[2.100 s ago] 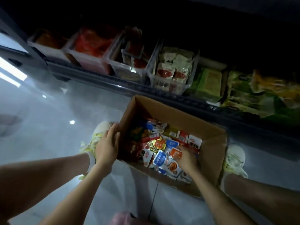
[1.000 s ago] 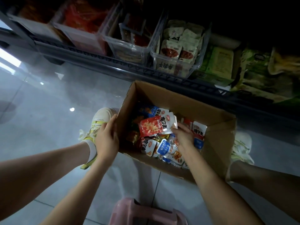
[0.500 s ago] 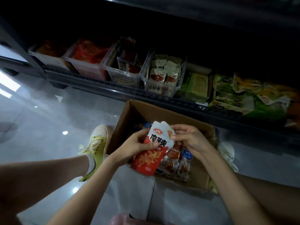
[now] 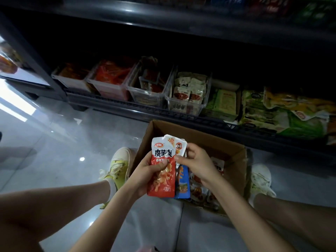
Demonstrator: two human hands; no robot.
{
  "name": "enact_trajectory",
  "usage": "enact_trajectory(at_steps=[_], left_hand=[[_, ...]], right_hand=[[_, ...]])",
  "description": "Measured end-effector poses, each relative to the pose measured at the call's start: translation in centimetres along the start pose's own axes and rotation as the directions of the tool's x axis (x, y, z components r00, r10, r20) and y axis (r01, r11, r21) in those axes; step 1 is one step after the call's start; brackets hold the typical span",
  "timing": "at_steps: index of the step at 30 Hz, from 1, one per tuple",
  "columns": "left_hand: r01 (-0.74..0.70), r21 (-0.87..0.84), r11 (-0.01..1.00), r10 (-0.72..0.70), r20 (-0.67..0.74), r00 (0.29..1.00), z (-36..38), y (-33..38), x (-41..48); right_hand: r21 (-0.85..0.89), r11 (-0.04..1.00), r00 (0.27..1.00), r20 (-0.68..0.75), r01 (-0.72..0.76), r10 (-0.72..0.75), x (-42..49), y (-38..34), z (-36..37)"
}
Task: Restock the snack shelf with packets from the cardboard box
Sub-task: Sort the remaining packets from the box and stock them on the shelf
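Packets above the cardboard box (image 4: 200, 140) number two: a red packet (image 4: 162, 153) gripped in the left hand (image 4: 145, 171), and a blue packet (image 4: 182, 180) pinched by the right hand (image 4: 198, 160) just behind it. Half a second ago only the red one showed. Four clear bins (image 4: 185, 106) line the shelf (image 4: 127, 110).

on the red packet (image 4: 161, 180) in my left hand (image 4: 145, 172), just above my thumb, big black characters read 魔芋爽. the small red oval logo over them is too blurred to read. on the packet behind (image 4: 171, 140), above the fingers of my right hand (image 4: 197, 160), an orange corner says 20%.
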State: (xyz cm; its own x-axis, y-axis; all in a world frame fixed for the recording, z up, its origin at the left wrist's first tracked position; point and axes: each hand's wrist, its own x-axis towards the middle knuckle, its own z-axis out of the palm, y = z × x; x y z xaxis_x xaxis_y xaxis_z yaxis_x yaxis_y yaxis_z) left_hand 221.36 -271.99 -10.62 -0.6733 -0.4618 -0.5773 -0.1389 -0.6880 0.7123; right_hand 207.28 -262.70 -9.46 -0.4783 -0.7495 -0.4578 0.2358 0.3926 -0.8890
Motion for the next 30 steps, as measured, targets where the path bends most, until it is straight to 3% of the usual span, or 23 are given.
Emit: enact_trajectory(at_steps=[7,11,16,21,30], left_hand=[[-0.094,-0.024,0.995,0.088,-0.187,0.978,0.7,2.1,-0.5],[-0.183,0.064,0.981,0.194,-0.248,0.949,1.4,4.1,-1.0],[-0.271,0.227,0.935,0.315,-0.185,0.931,5.1,6.1,-2.4],[-0.292,0.303,0.907,0.312,-0.022,0.950,10.1,7.5,-3.5],[-0.329,0.461,0.824,0.398,-0.057,0.916,13.7,8.3,-3.2]], right_hand=[[0.105,0.993,0.978,-0.206,0.052,-0.029,-1.6,-2.7,-2.3],[0.149,0.984,0.963,-0.264,0.092,-0.051,-3.3,-5.1,-5.3],[0.224,0.963,0.962,-0.258,0.149,-0.089,-5.5,-7.8,-7.4],[0.145,0.972,0.963,-0.223,0.185,-0.150,-7.0,-9.8,-7.6],[0.173,0.965,0.946,-0.289,0.199,-0.143,-8.5,-9.8,-9.5]])
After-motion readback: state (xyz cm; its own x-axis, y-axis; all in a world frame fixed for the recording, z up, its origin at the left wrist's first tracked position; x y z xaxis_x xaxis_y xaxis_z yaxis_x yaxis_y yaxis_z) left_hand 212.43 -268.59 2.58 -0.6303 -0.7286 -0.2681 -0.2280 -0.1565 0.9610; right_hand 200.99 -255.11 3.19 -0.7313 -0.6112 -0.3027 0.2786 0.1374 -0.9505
